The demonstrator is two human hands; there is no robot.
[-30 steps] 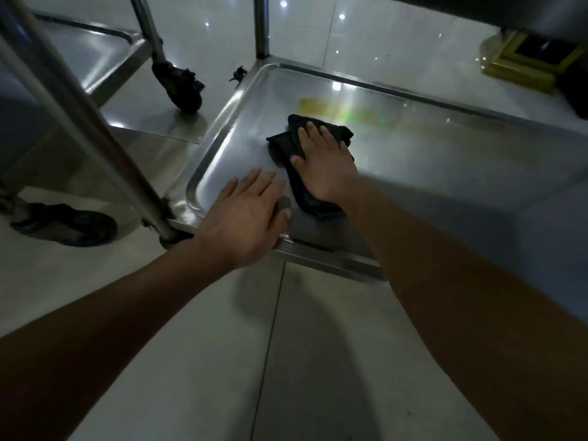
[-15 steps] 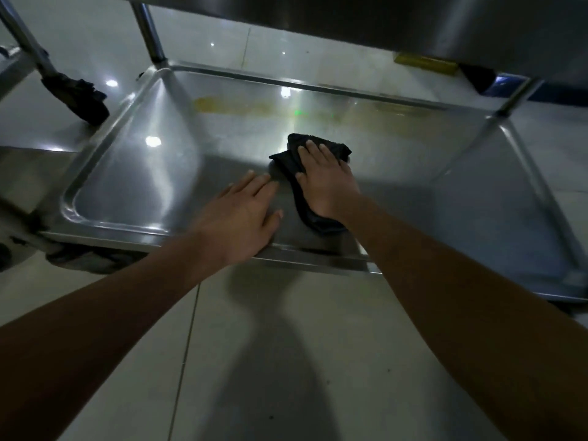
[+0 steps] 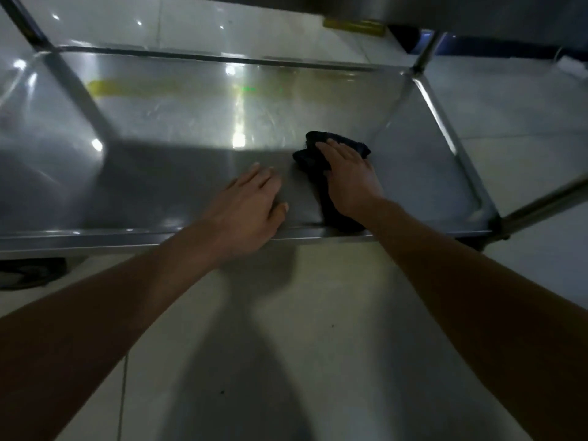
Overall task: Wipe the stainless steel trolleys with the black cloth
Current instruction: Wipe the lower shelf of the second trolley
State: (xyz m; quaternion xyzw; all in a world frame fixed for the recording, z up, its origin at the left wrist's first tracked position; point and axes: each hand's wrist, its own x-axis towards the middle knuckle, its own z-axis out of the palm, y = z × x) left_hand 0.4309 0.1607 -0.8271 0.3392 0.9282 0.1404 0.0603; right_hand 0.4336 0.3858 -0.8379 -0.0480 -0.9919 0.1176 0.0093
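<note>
Black cloth (image 3: 334,155), crumpled and folded, lies on the right half of the low stainless steel trolley shelf (image 3: 159,192), trailing back to the shelf's near rim. The person's right hand (image 3: 349,178) rests flat on top of it, palm down, fingers (image 3: 334,148) straight and held close together, pressing the cloth to the metal. Just to its left, apart from the cloth, the left hand (image 3: 251,211) lies palm down on the bare steel near the front edge, fingers extended and slightly parted, thumb out to the side. The shelf is a shallow tray with raised rims, and it mirrors ceiling lights and a yellowish streak along its far side. Round steel legs (image 3: 423,55) rise at its corners. Pale glossy floor tiles (image 3: 286,345) spread beneath both bare forearms, and a dark caster wheel (image 3: 28,272) sits under the shelf's left end.
</note>
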